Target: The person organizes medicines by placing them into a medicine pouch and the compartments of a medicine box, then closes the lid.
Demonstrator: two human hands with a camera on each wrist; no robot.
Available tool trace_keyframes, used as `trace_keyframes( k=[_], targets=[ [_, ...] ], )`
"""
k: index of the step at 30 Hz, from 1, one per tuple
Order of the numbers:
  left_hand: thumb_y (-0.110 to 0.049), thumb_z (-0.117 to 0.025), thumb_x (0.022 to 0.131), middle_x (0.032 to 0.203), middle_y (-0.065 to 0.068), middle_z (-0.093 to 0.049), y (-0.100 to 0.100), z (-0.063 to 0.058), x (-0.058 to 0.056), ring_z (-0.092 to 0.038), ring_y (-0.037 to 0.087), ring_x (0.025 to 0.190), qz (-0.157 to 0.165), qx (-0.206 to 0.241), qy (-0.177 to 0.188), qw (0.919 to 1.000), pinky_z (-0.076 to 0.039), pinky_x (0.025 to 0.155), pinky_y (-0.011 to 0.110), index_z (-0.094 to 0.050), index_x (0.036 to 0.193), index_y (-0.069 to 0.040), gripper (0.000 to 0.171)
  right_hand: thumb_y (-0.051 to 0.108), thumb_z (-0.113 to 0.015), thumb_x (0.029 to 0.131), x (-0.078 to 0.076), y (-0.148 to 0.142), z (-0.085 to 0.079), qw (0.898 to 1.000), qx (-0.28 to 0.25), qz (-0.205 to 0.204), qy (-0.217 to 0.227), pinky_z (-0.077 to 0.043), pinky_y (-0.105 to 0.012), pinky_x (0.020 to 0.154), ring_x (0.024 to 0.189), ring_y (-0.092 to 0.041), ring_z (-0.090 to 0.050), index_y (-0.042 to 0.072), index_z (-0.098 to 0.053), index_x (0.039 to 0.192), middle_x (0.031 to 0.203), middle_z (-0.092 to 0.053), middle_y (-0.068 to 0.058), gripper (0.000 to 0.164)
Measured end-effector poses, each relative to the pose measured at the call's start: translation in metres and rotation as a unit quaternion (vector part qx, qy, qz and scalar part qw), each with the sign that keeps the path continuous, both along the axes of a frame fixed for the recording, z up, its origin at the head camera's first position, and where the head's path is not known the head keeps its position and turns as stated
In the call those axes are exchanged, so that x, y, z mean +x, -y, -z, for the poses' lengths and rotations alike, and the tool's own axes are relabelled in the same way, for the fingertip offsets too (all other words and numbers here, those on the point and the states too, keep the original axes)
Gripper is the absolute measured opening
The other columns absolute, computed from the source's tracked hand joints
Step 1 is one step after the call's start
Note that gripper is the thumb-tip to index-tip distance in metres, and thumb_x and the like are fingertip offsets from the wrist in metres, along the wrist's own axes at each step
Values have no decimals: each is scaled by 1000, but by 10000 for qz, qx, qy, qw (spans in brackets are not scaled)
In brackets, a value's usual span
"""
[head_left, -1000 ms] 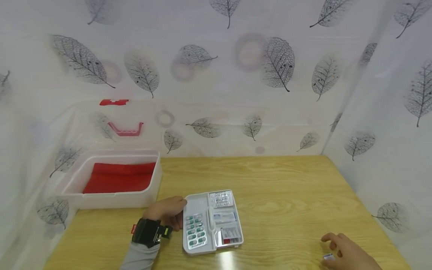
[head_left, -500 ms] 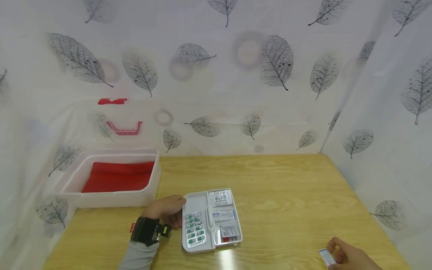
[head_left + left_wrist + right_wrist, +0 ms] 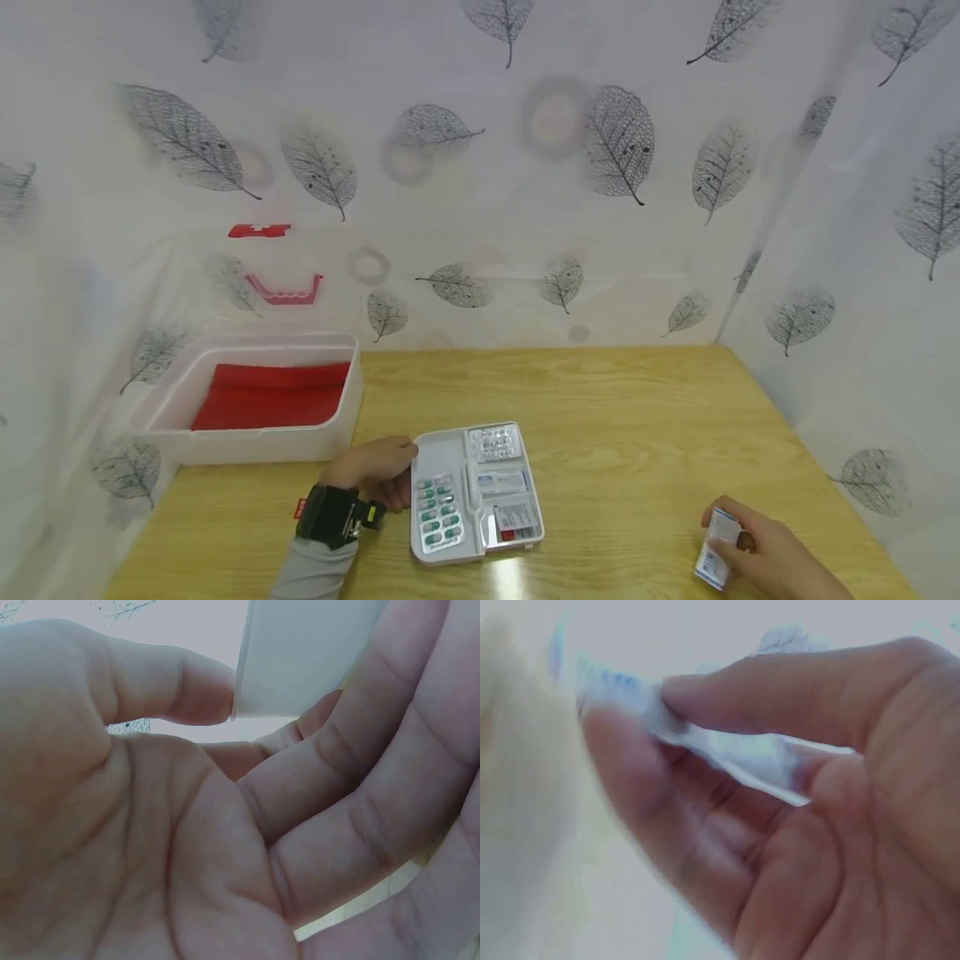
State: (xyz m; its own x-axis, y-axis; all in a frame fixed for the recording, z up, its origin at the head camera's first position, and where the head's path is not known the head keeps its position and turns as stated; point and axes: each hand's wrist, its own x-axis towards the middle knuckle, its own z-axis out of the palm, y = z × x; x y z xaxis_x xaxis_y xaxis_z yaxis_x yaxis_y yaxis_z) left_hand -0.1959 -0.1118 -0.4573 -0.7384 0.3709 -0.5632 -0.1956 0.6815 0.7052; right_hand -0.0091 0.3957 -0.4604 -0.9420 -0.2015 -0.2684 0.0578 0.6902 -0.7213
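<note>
A white medicine case (image 3: 437,450) lies open on the table, left of centre in the head view. Its left half holds a blister pack of green-and-white capsules (image 3: 441,515); compartments on the right hold a silver blister pack (image 3: 495,443), a white-and-blue packet (image 3: 501,482) and a white-and-red packet (image 3: 517,521). My left hand (image 3: 371,468) grips the case's left edge, the thumb at its rim and the fingers curled beside it. At the right front, my right hand (image 3: 772,550) pinches a small white packet with blue print (image 3: 712,571) between thumb and fingers.
A translucent bin (image 3: 348,417) with a red cloth (image 3: 277,396) inside stands at the back left. Behind it shows a lid with a pink handle (image 3: 285,290). Leaf-printed sheeting (image 3: 480,308) closes off the back and sides of the wooden table (image 3: 622,417).
The right hand has taken hold of the small packet and raised it, tilting it upright. The left hand and the medicine case have stayed in place.
</note>
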Motion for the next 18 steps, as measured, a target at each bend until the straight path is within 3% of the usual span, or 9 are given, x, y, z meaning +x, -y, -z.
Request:
trace_keyframes(
  k=[3, 6, 9, 13, 18],
  targets=[
    [-19, -38, 106, 72, 13, -67, 2, 1, 1, -64, 21, 56, -24, 47, 21, 10000, -57, 57, 34, -58, 98, -5, 26, 7, -64, 99, -9, 26, -12, 9957, -424, -181, -799, -56, -31, 59, 69, -7, -62, 5, -48, 134, 97, -59, -4, 39],
    [-20, -38, 106, 71, 13, -66, 2, 1, 1, -64, 21, 56, -24, 62, -12, 10000, -56, 56, 34, -58, 99, -6, 26, 6, -64, 99, -24, 53, -23, 9895, -709, -267, -1231, -59, -32, 63, 82, -5, -63, 11, -57, 128, 105, -60, -6, 30],
    [-20, -39, 106, 70, 13, -67, 3, 1, 1, -64, 20, 55, -45, 51, -14, 10000, -56, 55, 33, -59, 99, -6, 26, 9, -62, 101, -41, 76, -29, 9869, -1091, -390, -1124, -60, -34, 69, 91, -7, -62, 9, -63, 113, 112, -61, -13, 13],
    [-21, -40, 106, 71, 13, -67, 3, 0, 1, -64, 20, 56, -70, 58, 55, 9999, -56, 55, 33, -59, 99, -6, 25, 9, -60, 101, -60, 103, -33, 9844, -1569, -479, -639, -61, -39, 75, 96, -14, -65, 6, -63, 107, 115, -60, -20, 7],
    [-21, -40, 106, 70, 13, -66, 1, 0, 2, -63, 20, 55, -47, 22, 49, 10000, -56, 56, 33, -58, 99, -6, 25, 9, -64, 98, -79, 136, -34, 9903, -1158, -309, -704, -59, -33, 72, 94, -18, -65, 10, -68, 100, 112, -66, -12, 4]
  ],
)
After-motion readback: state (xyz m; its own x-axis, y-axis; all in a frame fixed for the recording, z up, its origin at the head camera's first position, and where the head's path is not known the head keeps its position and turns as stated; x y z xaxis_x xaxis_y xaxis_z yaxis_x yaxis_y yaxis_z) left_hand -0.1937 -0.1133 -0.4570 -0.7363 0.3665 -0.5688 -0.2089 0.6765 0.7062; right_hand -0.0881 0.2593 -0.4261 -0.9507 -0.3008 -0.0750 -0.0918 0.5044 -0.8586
